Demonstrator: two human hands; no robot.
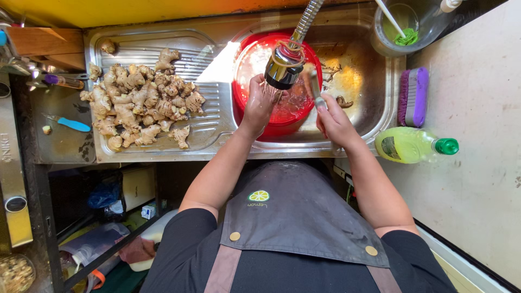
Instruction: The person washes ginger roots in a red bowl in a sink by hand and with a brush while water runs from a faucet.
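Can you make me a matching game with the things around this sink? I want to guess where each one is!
Things:
1. ginger pile
2. red basin
3. green bottle
4. purple brush

Places:
A. lying on its side on the counter, green cap
B. inside the sink, under the tap
C. on the ridged draining board
D. on the counter beside the sink, above the bottle

Pairs: 1-C, 2-B, 3-A, 4-D

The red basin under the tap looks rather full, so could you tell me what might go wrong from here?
1. Water runs from the tap head into the red basin, so it may overflow or splash.
2. The right hand holds a knife close to the wet left hand; a slip could cut.
3. Splashes might wet the ginger pile on the drainboard.
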